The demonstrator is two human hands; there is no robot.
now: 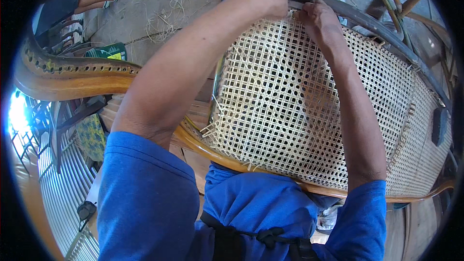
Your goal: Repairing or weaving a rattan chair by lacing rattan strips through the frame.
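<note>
A wide panel of woven cane webbing (270, 92) lies across a curved wooden chair frame (232, 164) in front of me. At the panel's far edge, beside a dark rail (353, 14), both my hands work close together. My left hand (266, 0) is closed with its back up, and its fingertips are hidden. Just right of it, my right hand (321, 18) has its fingers bent and pressed together at the webbing's edge. Whatever lies between the fingers of either hand is too small or covered. Loose cane ends (209, 129) poke out at the panel's left corner.
A curved wooden arm (77, 79) with a row of holes extends to the left. Near it sits a green can (108, 51). Cane shavings (169, 17) litter the plank floor. A dark block (439, 126) rests on the webbing at right. Another person's leg (94, 0) shows at upper left.
</note>
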